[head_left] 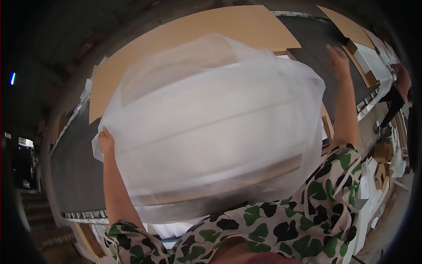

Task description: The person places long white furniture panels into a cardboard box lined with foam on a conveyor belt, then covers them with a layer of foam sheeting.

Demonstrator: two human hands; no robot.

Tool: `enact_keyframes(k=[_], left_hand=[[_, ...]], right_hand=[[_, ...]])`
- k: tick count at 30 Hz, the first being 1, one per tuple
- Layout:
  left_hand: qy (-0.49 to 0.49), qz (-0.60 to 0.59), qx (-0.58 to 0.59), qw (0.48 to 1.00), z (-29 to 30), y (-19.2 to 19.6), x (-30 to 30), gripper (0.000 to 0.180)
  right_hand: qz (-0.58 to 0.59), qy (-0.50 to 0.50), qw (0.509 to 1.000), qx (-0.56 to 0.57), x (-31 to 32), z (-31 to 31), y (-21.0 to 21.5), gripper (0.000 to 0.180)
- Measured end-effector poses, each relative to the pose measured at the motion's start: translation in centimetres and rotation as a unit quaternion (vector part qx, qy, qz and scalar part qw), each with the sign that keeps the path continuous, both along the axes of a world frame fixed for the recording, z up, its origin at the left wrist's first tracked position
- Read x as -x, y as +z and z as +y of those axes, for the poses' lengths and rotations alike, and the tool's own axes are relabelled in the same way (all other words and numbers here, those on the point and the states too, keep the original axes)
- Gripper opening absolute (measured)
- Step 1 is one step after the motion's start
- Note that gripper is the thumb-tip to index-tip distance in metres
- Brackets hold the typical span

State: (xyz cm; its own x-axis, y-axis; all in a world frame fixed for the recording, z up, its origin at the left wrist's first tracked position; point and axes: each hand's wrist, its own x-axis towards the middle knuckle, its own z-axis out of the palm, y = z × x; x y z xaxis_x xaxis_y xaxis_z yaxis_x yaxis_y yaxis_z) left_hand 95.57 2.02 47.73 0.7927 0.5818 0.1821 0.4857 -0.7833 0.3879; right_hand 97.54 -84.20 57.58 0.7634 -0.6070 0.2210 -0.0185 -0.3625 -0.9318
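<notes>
A large sheet of translucent white plastic film (211,119) billows across the middle of the view. Its far side overlaps a broad brown cardboard sheet (211,26), whose flap lies beyond it. My left hand (106,141) is closed on the film's left edge, fingers folded over it. Off to the right, past the film's edge, my right hand (339,60) is raised over the dark conveyor belt, slightly blurred, with its fingers partly bent and apart and nothing seen in them. What lies beneath the film shows only faintly, as pale and brown bands.
The dark conveyor belt (72,185) runs under the cardboard, with rollers (85,215) along its near edge. Another open carton with white content (367,61) sits at the far right, where a person (398,88) stands. Small cardboard pieces (382,152) lie at the right.
</notes>
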Motion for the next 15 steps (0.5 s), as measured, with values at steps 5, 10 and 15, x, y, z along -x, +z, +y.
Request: enact_keyframes(k=[5, 10, 15], left_hand=[[0.070, 0.018, -0.046, 0.996, 2.3, -2.2, -0.9, 0.053], [0.011, 0.032, -0.013, 0.999, -0.1, -2.9, -0.5, 0.055], [-0.046, 0.074, -0.109, 0.990, 0.1, -4.1, 3.4, 0.063]], right_hand=[[-0.166, 0.211, 0.954, 0.133, 6.3, 19.7, 4.8, 0.033], [0.024, 0.218, 0.734, 0.643, 9.4, 21.6, -5.3, 0.039], [0.524, 0.211, 0.557, 0.609, 13.9, 15.6, -7.2, 0.056]])
